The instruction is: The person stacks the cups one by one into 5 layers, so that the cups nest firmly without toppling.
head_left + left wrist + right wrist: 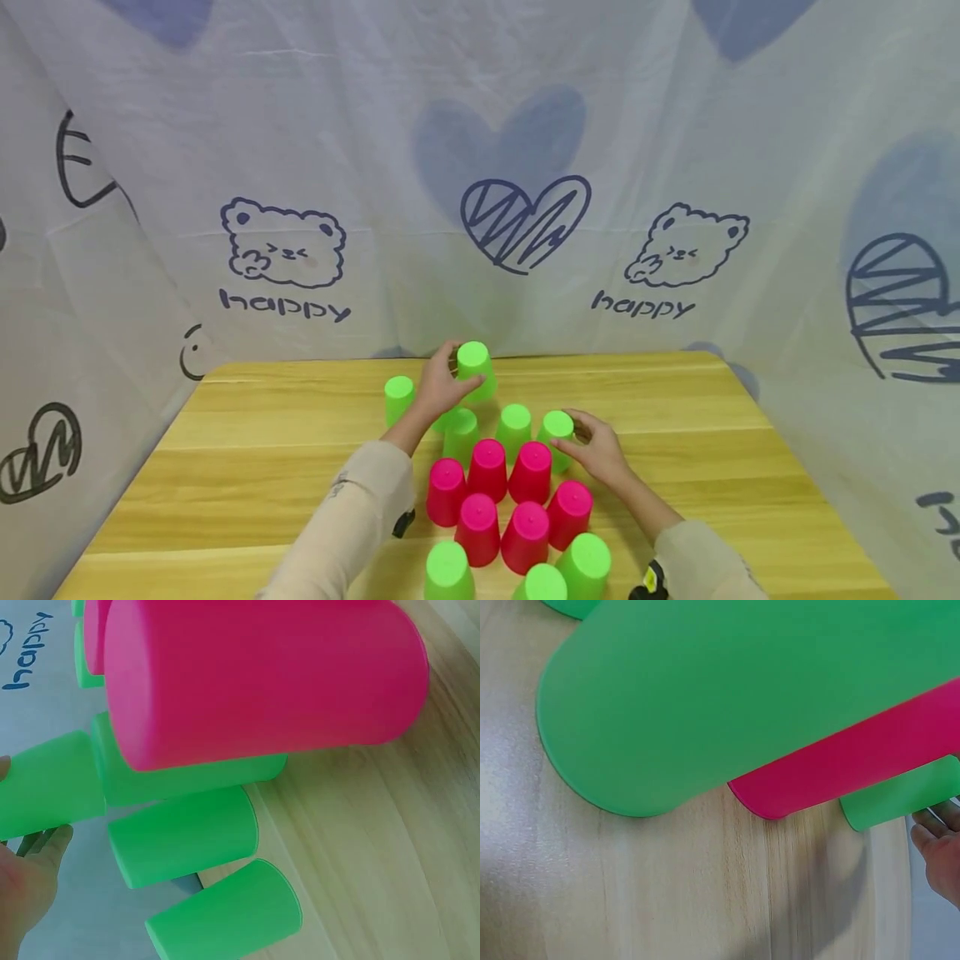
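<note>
My left hand point(438, 387) grips an upside-down green cup point(476, 372) by its sides, above the table at the back. In the left wrist view, that cup's rim is close to the base of another green cup point(187, 780); I cannot tell if they touch. My right hand point(602, 454) holds the rightmost green cup point(557, 437) of the back row between thumb and fingers. Beside it stand more green cups point(514, 429), also upside down. Just in front, several pink cups point(487, 471) stand bunched in a V-like shape. My left forearm partly hides one green cup.
A lone green cup point(399, 400) stands left of my left hand. Nearest me are several green cups point(585, 567) at the table's front. The wooden table point(225, 467) ends at a printed cloth backdrop point(405, 250), with cloth on both sides too.
</note>
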Motion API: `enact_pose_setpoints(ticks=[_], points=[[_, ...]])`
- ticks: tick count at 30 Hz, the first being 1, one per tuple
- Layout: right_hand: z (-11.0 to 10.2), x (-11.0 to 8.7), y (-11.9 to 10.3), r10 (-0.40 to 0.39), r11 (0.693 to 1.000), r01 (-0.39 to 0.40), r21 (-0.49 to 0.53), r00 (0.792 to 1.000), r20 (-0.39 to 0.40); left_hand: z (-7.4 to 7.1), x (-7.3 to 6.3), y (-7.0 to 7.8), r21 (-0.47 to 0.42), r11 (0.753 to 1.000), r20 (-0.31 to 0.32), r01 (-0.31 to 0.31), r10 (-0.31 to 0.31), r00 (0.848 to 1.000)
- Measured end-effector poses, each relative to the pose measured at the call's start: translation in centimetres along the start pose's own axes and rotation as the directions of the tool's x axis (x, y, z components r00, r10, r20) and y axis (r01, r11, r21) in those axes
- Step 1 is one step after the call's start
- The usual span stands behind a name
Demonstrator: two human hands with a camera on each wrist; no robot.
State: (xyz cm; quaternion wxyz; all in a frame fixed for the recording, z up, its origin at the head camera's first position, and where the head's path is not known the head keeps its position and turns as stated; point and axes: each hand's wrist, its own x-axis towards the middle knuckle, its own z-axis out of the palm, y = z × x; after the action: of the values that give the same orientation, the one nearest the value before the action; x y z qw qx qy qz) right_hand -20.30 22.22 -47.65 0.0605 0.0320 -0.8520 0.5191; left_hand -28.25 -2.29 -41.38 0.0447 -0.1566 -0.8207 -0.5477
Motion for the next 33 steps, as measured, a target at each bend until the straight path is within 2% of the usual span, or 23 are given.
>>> enact_pose_setpoints(ticks=[7,12,19,23,25,28,33], points=[[0.2,0.1,-0.1,0.030,0.999,-0.030,0.020,1.000,0.007,0.4,-0.2,-0.7,0.104,0.995,0.037,0.000,-0.004,0.999],[0.1,0.0,-0.2,0.030,0.999,-0.030,0.011,1.000,0.002,0.8,-0.3,-1.2,0.181,0.983,0.099,-0.010,-0.008,0.995],[0.1,0.1,-0.3,0.026,0.999,-0.026,0.021,1.000,0.006,1.1,-0.3,-1.2,0.260,0.962,0.172,-0.085,0.040,0.984],[0.0,-0.1,-0.2,0.010,1.000,-0.010,0.018,1.000,0.000,1.6,-0.2,-1.1,0.315,0.944,0.192,-0.099,0.039,0.981],[0.0,0.0,-0.1,0.008,1.000,-0.008,0.020,1.000,0.002,1.9,-0.1,-1.0,0.363,0.927,0.194,-0.094,0.024,0.981],[0.1,0.0,-0.1,0.009,1.000,-0.009,0.026,1.000,0.006,2.2,-0.1,-0.6,0.420,0.907,0.191,-0.046,-0.039,0.981],[0.2,0.1,-0.1,0.005,0.999,-0.005,0.035,1.000,0.004,2.7,0.1,0.0,0.486,0.874,0.211,0.007,-0.125,0.969]])
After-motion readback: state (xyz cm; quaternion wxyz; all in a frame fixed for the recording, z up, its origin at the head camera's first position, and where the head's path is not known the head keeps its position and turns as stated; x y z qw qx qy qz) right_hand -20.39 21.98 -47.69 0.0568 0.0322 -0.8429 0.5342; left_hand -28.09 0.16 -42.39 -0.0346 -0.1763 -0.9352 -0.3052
